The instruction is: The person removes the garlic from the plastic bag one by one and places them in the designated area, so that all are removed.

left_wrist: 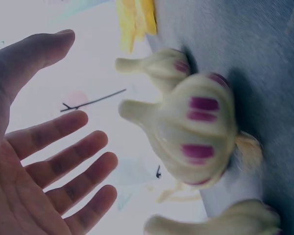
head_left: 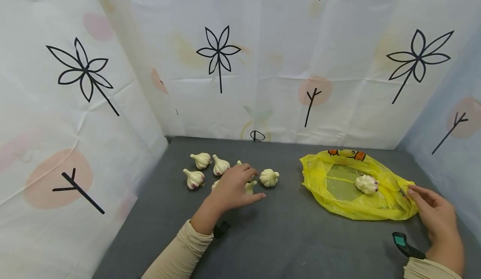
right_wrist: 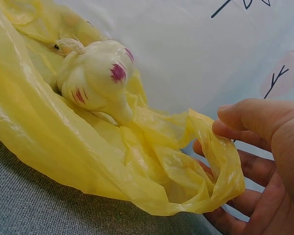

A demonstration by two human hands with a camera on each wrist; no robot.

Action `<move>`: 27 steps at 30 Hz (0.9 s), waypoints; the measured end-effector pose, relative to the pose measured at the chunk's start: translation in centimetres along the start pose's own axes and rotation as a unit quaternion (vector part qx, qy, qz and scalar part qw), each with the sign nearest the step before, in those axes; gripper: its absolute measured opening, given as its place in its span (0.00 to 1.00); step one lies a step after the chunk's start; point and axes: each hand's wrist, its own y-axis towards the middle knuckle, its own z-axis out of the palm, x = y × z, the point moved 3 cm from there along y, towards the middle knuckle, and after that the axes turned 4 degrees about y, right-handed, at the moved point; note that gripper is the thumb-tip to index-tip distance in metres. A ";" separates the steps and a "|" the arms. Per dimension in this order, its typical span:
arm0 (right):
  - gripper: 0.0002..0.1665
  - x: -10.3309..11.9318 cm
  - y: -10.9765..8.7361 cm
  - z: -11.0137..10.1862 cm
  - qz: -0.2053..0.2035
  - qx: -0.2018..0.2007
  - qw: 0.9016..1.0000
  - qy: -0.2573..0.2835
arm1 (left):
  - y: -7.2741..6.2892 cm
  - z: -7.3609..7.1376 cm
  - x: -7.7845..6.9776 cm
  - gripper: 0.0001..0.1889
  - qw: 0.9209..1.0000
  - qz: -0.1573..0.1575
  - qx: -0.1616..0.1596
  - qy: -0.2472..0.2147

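Note:
Several garlic bulbs (head_left: 194,179), pale with purple marks, lie grouped on the grey table. My left hand (head_left: 234,187) hovers over that group and hides part of it. In the left wrist view its fingers (left_wrist: 83,169) are spread and relaxed, apart from a near garlic bulb (left_wrist: 186,129), with nothing held. To the right lies a yellow plastic bag (head_left: 338,210), its mouth spread wide. One garlic bulb (head_left: 366,184) sits inside it. At the bag's right end my right hand (head_left: 437,212) holds the edge, thumb and fingers around the thin yellow plastic (right_wrist: 213,156).
A white cloth (head_left: 263,103) with flower and twig drawings hangs behind the grey table (head_left: 293,237) and along both sides. Another garlic bulb (head_left: 269,178) lies just right of the left hand, between it and the bag.

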 end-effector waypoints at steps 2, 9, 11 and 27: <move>0.18 -0.1 0.0 -0.2 -0.011 0.010 1.000 0.007 | 0.3 -0.1 -0.4 0.30 1.000 0.009 -0.003 -0.005; 0.07 -0.5 0.4 -0.6 -0.039 0.029 0.998 0.030 | 1.5 0.1 -1.8 0.31 0.999 0.033 0.005 -0.012; 0.07 -0.5 0.4 -0.6 -0.040 0.031 0.998 0.036 | 1.9 0.1 -2.4 0.31 0.999 0.038 0.013 -0.013; 0.31 -0.1 0.0 0.0 0.024 0.013 0.999 -0.018 | 4.1 2.1 -6.7 0.28 0.993 0.095 0.061 -0.047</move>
